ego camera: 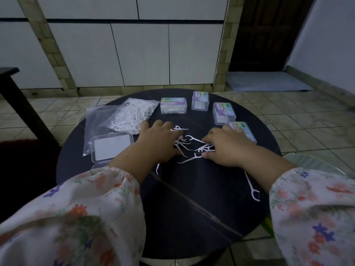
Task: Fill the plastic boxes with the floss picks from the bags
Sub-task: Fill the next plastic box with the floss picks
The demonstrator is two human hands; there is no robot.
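The loose floss picks (pixel 189 145) lie scattered on the round table (pixel 192 208) between both hands, the left hand (pixel 159 143) and right hand (pixel 224 148) both spread flat raking them, while the open plastic box (pixel 111 147) waits nearer the left.

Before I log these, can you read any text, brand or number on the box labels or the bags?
None can be read.
Labelled boxes at the back: colourful labels, print too small and blurred.
Open box: plain white panel, no text visible.
Bag of floss picks: clear, no print visible.
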